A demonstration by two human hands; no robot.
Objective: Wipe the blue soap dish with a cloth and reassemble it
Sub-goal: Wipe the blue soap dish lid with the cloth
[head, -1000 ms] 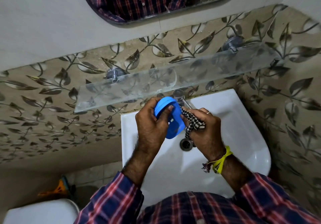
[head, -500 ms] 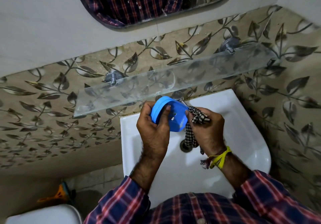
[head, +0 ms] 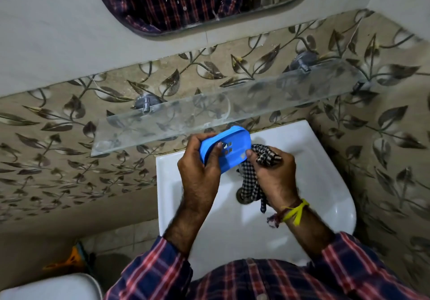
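My left hand (head: 200,167) grips the blue soap dish (head: 229,148) by its left end, holding it above the white sink with its flat face and small drain holes turned towards me. My right hand (head: 271,171) holds a bunched black-and-white checked cloth (head: 263,157), and its thumb touches the dish's right edge. A tail of the cloth hangs down over the sink drain. The dish's inner side is hidden from me.
A glass shelf (head: 162,125) on two metal brackets juts from the leaf-patterned wall just above and behind the dish. The white sink (head: 325,183) lies below my hands, its drain (head: 239,195) partly covered by cloth. A mirror (head: 186,2) hangs above. A white toilet lid (head: 46,287) sits lower left.
My left hand has raised the dish and turned it from nearly edge-on to flat face towards me. The cloth has come off the dish's face and now sits at its right edge.
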